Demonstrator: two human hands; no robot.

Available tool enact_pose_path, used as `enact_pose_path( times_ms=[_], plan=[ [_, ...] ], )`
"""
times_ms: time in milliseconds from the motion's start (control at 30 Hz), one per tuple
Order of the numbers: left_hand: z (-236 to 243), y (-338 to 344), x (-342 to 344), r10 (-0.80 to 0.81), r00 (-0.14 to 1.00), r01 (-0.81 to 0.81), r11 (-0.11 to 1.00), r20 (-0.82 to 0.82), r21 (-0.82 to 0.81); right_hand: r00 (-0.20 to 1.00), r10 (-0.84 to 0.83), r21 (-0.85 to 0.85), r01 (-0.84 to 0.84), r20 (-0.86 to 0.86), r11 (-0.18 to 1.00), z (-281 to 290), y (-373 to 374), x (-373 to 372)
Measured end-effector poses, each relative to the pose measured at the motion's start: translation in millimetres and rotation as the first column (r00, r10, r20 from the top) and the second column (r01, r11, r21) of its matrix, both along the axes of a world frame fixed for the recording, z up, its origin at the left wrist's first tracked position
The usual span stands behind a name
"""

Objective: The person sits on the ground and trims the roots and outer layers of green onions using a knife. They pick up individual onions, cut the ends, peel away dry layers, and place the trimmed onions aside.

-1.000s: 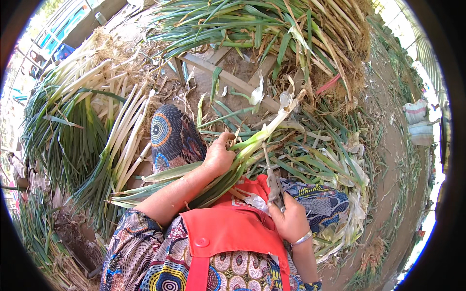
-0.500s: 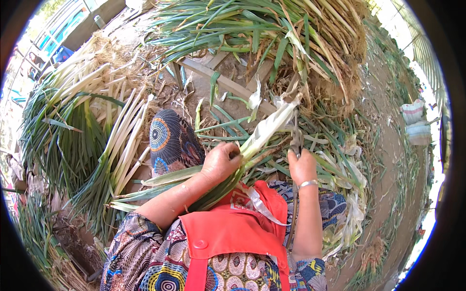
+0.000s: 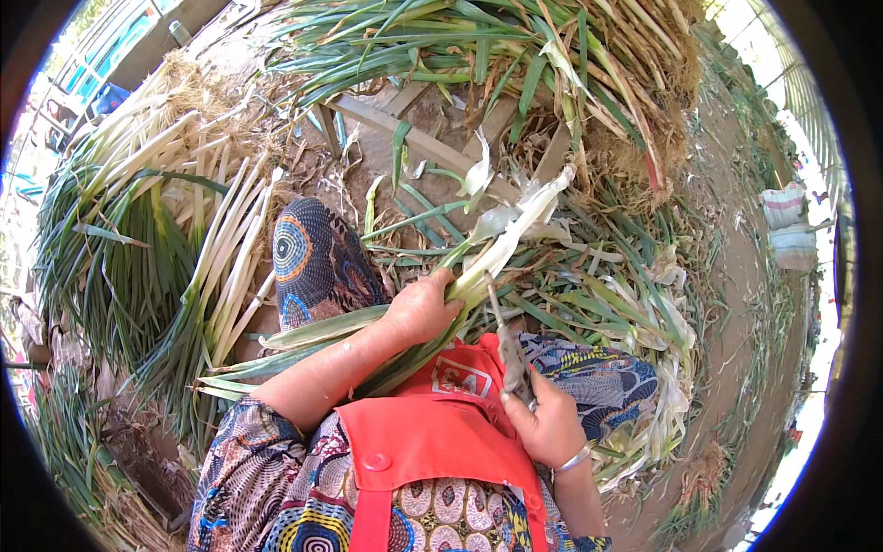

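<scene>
My left hand is wrapped round a green onion. Its white stalk points up to the right, and its long green leaves trail under my left forearm to the lower left. Loose, papery outer skin bulges beside the stalk. In my right hand is an air blow gun with a long thin nozzle. The nozzle's tip is close to the onion just beyond my left fingers; I cannot tell whether it touches. A red apron covers my lap beneath both hands.
A large heap of green onions rests on a wooden frame ahead. Paler-stalked onions are piled at the left. Stripped leaves and skins litter the ground at the right. Sacks stand at the far right.
My right hand has come back toward my lap, turning the blow gun's nozzle up-left toward the onion. A strip of skin now bulges from the stalk, which has dipped slightly.
</scene>
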State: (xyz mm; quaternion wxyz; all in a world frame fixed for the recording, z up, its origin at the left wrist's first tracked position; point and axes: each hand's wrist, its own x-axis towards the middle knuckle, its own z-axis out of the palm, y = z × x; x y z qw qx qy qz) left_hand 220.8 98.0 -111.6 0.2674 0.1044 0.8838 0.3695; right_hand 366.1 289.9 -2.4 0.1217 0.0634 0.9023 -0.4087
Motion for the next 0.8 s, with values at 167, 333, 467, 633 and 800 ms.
enact_pose_path(
  times_ms=[167, 333, 467, 633, 800],
  plan=[
    [6, -1, -2, 0.011, 1.000, -0.012, 1.000, 0.028, 0.023, 0.995, -0.095, 0.095, 0.099, -0.044, 0.991, -18, 18, -33],
    [8, 2, -2, -0.003, 0.999, 0.002, 0.999, 0.037, 0.039, 0.973, -0.163, 0.287, 0.205, -0.163, 0.936, -52, 53, -100],
    [16, 1, -6, -0.026, 0.993, 0.010, 0.991, 0.114, 0.134, 0.908, -0.307, 0.406, 0.404, -0.284, 0.820, -78, 87, -158],
    [13, -21, -15, -0.053, 0.914, -0.118, 0.914, 0.402, 0.389, 0.968, -0.208, 0.255, 0.239, -0.141, 0.937, -54, 60, -98],
    [4, -20, -15, -0.064, 0.898, -0.157, 0.878, 0.436, 0.452, 0.940, -0.274, 0.263, 0.322, -0.202, 0.910, -84, 81, -130]
  ],
)
